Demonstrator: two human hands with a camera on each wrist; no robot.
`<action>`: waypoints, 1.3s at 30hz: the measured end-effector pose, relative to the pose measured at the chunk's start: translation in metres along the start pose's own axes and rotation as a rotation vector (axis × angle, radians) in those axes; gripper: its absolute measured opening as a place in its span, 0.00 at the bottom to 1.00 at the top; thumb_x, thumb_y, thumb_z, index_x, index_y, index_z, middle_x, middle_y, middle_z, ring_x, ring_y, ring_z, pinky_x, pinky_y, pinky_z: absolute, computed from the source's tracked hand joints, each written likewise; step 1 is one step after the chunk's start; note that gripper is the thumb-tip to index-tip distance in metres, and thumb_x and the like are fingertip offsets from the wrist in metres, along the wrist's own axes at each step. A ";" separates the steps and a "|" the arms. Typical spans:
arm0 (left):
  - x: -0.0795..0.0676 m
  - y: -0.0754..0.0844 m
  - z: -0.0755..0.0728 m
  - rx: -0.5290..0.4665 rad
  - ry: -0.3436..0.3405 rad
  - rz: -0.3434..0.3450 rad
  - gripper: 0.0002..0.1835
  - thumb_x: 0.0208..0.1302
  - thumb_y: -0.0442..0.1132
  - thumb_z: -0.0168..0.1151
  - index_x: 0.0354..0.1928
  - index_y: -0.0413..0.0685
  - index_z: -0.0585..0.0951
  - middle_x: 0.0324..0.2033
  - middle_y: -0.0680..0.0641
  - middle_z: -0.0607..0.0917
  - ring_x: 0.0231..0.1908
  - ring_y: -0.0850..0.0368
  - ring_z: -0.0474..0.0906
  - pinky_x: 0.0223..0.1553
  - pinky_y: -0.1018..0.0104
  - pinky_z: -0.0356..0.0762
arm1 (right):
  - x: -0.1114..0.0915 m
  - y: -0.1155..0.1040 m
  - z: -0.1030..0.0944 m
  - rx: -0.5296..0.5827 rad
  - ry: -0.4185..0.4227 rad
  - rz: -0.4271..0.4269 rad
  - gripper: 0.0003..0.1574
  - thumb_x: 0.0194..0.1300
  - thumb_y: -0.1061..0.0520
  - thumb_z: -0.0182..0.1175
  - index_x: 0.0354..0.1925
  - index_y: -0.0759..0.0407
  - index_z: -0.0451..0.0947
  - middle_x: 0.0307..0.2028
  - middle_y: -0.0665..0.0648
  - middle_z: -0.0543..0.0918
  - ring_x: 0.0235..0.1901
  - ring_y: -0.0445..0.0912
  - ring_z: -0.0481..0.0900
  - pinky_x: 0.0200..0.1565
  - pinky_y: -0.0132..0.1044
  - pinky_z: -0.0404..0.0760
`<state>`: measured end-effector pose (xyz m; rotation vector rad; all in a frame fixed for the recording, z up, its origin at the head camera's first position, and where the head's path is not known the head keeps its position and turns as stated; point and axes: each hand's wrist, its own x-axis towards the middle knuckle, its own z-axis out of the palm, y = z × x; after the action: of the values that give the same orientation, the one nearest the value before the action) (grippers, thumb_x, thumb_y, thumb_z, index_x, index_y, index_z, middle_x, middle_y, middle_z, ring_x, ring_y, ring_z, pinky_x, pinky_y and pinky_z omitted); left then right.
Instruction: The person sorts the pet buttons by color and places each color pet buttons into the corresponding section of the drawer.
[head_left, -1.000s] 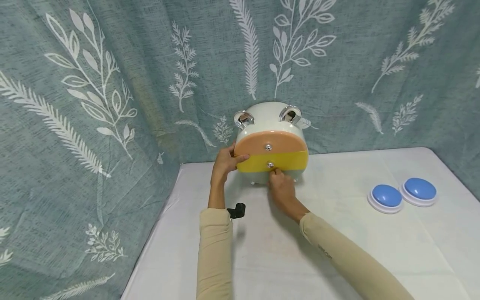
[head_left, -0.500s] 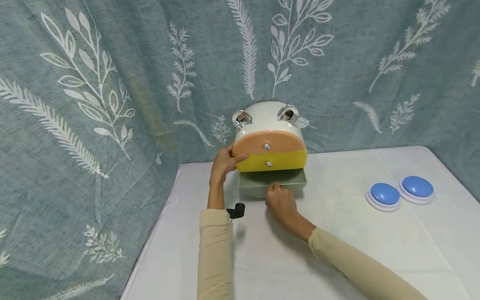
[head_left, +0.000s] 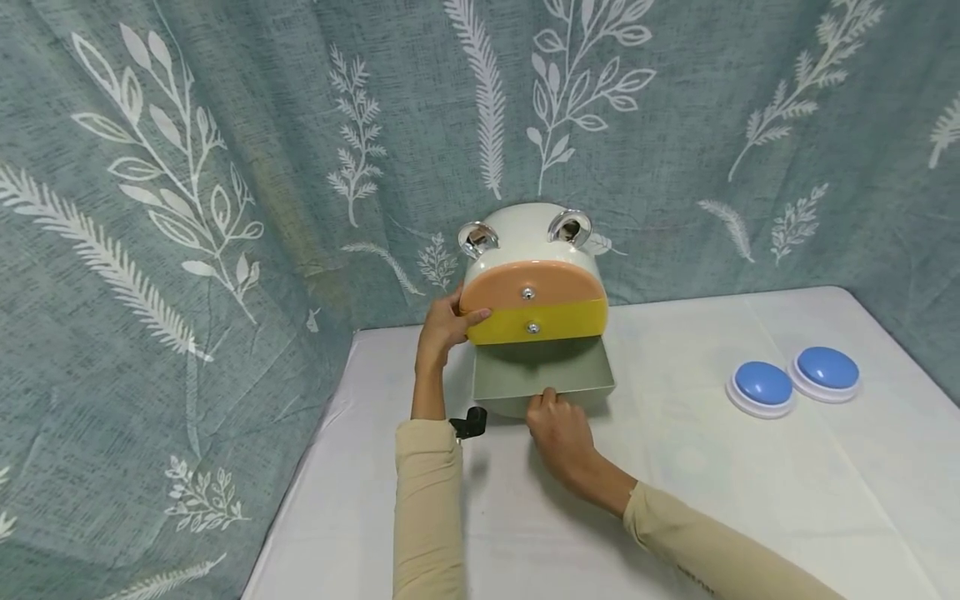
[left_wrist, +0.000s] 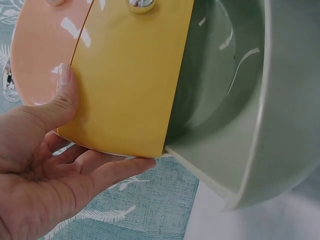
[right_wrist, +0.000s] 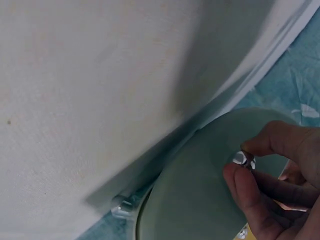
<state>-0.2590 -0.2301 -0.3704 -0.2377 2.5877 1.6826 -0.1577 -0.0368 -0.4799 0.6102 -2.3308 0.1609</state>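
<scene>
A small rounded drawer box (head_left: 523,237) with a white shell stands at the back of the table. Its orange drawer (head_left: 491,287) and yellow drawer (head_left: 566,321) are closed, while the pale green bottom drawer (head_left: 540,382) stands pulled out with its bare inside showing. My left hand (head_left: 442,329) grips the box's left side, thumb over the front at the orange and yellow drawers, fingers along the side. In the right wrist view my right hand (right_wrist: 280,175) pinches the shiny knob (right_wrist: 240,158) of the green drawer between thumb and fingers.
Two blue push buttons (head_left: 763,383) on white bases sit on the right of the white-covered table (head_left: 675,467). A patterned teal curtain (head_left: 420,150) hangs directly behind the box and along the left. A black device (head_left: 472,422) sticks out from my left wrist.
The green bottom drawer has come out of the box toward me, drawn by my right hand on its knob. My left hand has kept its hold on the box's side.
</scene>
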 end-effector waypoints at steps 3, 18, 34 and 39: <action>0.001 -0.001 0.000 -0.001 -0.002 0.008 0.46 0.71 0.45 0.69 0.83 0.54 0.54 0.75 0.39 0.72 0.50 0.52 0.80 0.40 0.68 0.76 | -0.001 -0.002 0.000 -0.003 -0.003 0.003 0.13 0.57 0.72 0.66 0.21 0.62 0.76 0.19 0.57 0.75 0.15 0.48 0.76 0.15 0.41 0.77; 0.003 -0.007 0.005 -0.009 -0.016 0.035 0.43 0.72 0.46 0.69 0.82 0.51 0.58 0.72 0.38 0.76 0.39 0.61 0.79 0.34 0.71 0.76 | -0.012 0.020 -0.024 0.080 -0.065 -0.064 0.11 0.57 0.64 0.74 0.27 0.61 0.79 0.26 0.57 0.79 0.20 0.49 0.79 0.17 0.40 0.78; 0.001 -0.003 0.002 -0.006 0.009 0.008 0.45 0.72 0.46 0.68 0.83 0.56 0.54 0.75 0.39 0.73 0.65 0.42 0.80 0.60 0.45 0.81 | -0.014 0.167 -0.059 0.128 -0.091 0.340 0.21 0.60 0.64 0.69 0.51 0.73 0.81 0.47 0.81 0.79 0.42 0.76 0.80 0.36 0.66 0.80; 0.001 -0.003 0.003 -0.007 0.008 0.006 0.45 0.73 0.46 0.68 0.83 0.56 0.53 0.75 0.39 0.72 0.66 0.41 0.79 0.61 0.42 0.81 | -0.028 0.222 -0.062 0.134 -0.431 0.487 0.32 0.63 0.61 0.66 0.61 0.76 0.71 0.48 0.89 0.71 0.45 0.84 0.73 0.42 0.75 0.75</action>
<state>-0.2594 -0.2284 -0.3740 -0.2378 2.5916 1.6967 -0.2061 0.1871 -0.4408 0.1299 -2.8739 0.4484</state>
